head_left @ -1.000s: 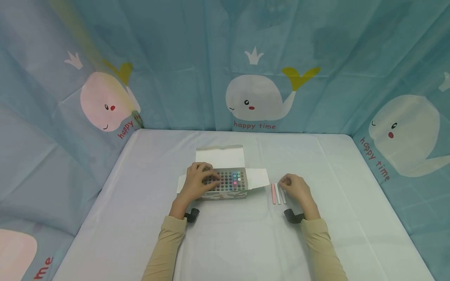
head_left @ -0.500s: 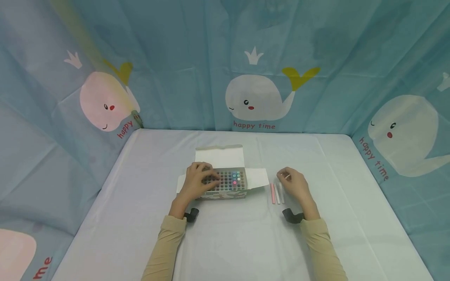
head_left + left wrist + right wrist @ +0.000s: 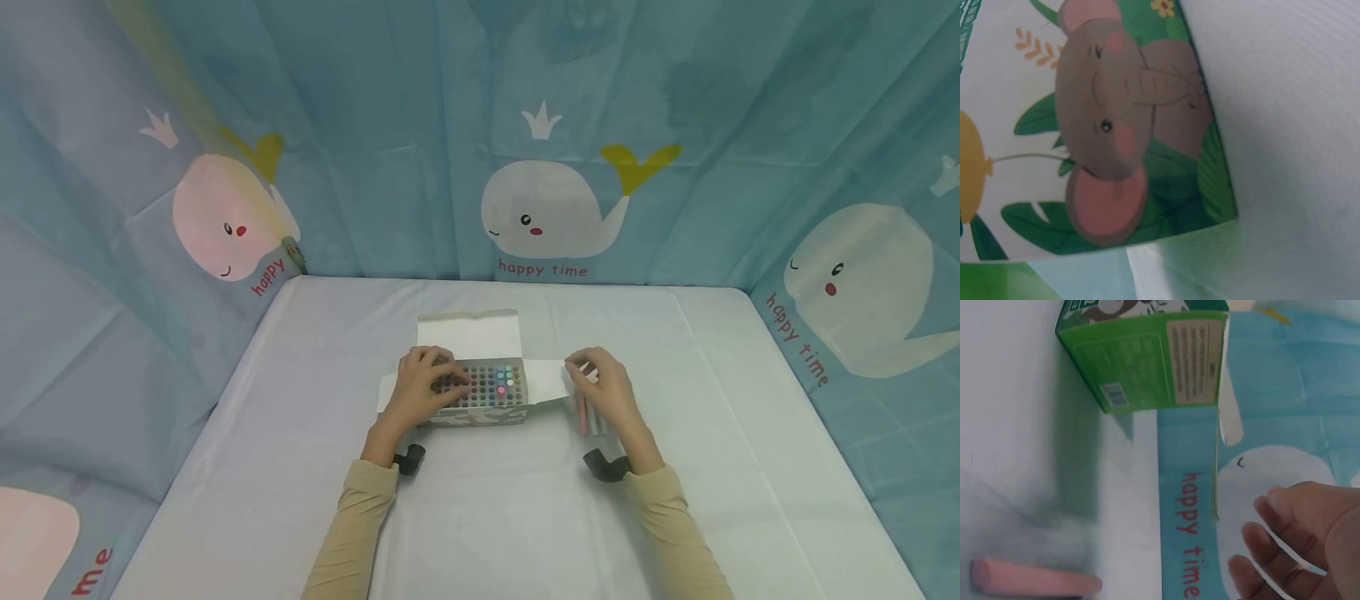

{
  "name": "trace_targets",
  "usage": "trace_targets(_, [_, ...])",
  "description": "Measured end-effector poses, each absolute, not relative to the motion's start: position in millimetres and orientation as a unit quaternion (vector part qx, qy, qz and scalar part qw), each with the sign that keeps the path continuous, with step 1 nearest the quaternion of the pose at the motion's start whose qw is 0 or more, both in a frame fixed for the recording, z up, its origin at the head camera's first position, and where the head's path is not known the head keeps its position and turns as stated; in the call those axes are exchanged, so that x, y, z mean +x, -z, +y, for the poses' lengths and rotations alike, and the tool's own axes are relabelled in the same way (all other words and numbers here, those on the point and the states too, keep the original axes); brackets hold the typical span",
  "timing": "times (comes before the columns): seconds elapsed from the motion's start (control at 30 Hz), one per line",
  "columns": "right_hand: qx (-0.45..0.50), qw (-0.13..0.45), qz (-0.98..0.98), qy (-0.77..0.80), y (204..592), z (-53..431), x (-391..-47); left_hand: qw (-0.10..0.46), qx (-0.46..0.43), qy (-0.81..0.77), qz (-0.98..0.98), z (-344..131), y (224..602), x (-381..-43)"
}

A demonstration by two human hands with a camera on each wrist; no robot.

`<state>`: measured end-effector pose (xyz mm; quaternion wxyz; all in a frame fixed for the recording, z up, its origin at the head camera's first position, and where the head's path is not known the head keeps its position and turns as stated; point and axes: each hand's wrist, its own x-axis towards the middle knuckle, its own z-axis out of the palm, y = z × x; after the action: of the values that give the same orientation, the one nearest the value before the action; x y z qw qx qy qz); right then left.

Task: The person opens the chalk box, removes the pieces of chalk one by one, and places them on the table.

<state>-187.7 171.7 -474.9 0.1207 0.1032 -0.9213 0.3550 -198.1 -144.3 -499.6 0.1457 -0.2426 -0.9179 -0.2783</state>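
Note:
An open cardboard box (image 3: 472, 416) stands on the white cloth, its insert a grid of round holes with several coloured chalk ends at the right. My left hand (image 3: 422, 386) rests over the box's left part, fingers bent and spread above the holes. In the left wrist view only the elephant-printed side (image 3: 1110, 125) shows. My right hand (image 3: 606, 387) is raised beside the right flap (image 3: 549, 380) and pinches a slim white chalk stick, mostly hidden by the fingers. Under it lie a pink chalk (image 3: 582, 417) and two pale ones (image 3: 597, 423).
The box's lid (image 3: 469, 335) stands folded back behind it. The white tabletop (image 3: 510, 517) ends at a blue whale-print curtain (image 3: 360, 192) at the back and sides. A black wrist mount (image 3: 606, 467) sits under the right wrist, another (image 3: 411, 460) under the left.
My right hand has lifted from the row of chalks with a white stick and moved left toward the box's right flap. The left hand and the box have stayed put.

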Motion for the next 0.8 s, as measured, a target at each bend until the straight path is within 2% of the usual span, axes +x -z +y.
trace_targets(0.47, [0.222,0.142,-0.903,-0.340,474.9,114.7,-199.4,0.146,-0.242,0.276,-0.919,-145.3,499.2,-197.3])
trace_targets(0.8, [0.207,0.132,-0.919,-0.308,478.4,89.4,-204.6,0.159,-0.252,0.268,-0.916,-144.6,500.0,-198.2])
